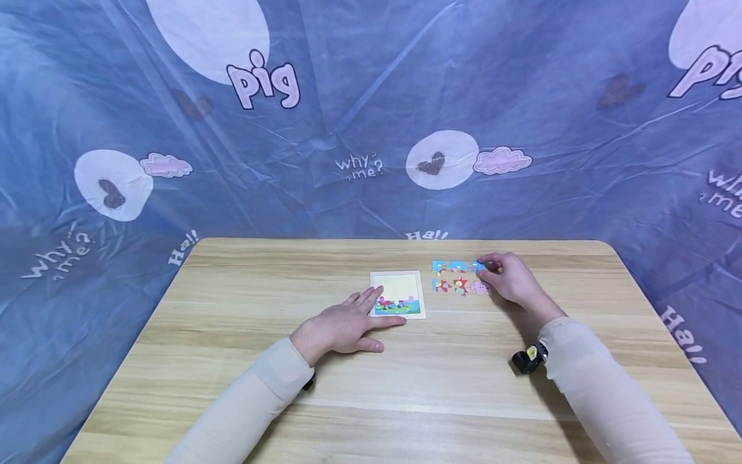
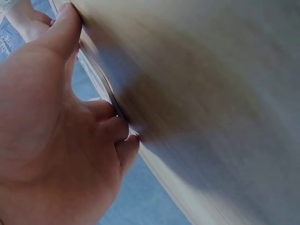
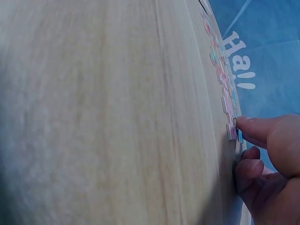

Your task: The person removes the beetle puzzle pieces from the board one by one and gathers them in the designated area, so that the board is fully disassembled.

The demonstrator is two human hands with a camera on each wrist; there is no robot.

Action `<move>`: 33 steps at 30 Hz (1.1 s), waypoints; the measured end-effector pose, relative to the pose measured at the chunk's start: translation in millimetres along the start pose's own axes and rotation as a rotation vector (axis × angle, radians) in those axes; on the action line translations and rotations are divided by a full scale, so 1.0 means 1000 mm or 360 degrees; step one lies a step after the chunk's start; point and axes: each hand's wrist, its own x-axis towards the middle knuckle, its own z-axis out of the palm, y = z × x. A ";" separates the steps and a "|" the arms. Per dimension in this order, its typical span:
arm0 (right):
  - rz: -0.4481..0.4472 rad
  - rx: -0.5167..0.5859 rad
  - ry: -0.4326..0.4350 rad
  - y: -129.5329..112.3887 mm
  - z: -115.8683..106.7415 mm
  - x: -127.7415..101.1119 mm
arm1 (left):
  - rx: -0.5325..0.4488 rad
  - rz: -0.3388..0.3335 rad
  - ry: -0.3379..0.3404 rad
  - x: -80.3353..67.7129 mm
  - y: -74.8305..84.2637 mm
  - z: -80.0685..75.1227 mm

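Note:
A cream puzzle board [image 1: 397,289] lies flat mid-table, with a coloured strip of picture along its near edge. My left hand [image 1: 373,309] rests flat beside it, straight fingers touching its near left corner; in the left wrist view that hand [image 2: 61,117] presses against the wooden top. Several loose coloured puzzle pieces [image 1: 455,277] lie in two rows right of the board. My right hand [image 1: 485,267] is at the rows' right end, its fingers curled on a blue puzzle piece [image 1: 478,265]. In the right wrist view a fingertip [image 3: 253,129] pinches this piece [image 3: 231,131] at its edge.
The wooden table [image 1: 232,361] has rounded far corners and is bare at the left and front. A blue printed cloth [image 1: 371,129] hangs behind and around it. A small black device [image 1: 527,359] sits at my right wrist.

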 end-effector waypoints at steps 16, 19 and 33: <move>-0.0032 0.0216 0.0085 -0.004 0.005 -0.010 | -0.0038 -0.0033 0.0065 -0.009 0.002 -0.002; -0.0038 0.0240 0.0110 -0.008 0.006 -0.014 | -0.0041 -0.0081 0.0061 -0.011 0.005 -0.003; -0.0177 0.0443 0.0032 -0.056 0.028 -0.022 | -0.0134 -0.0368 0.0027 -0.004 0.018 0.004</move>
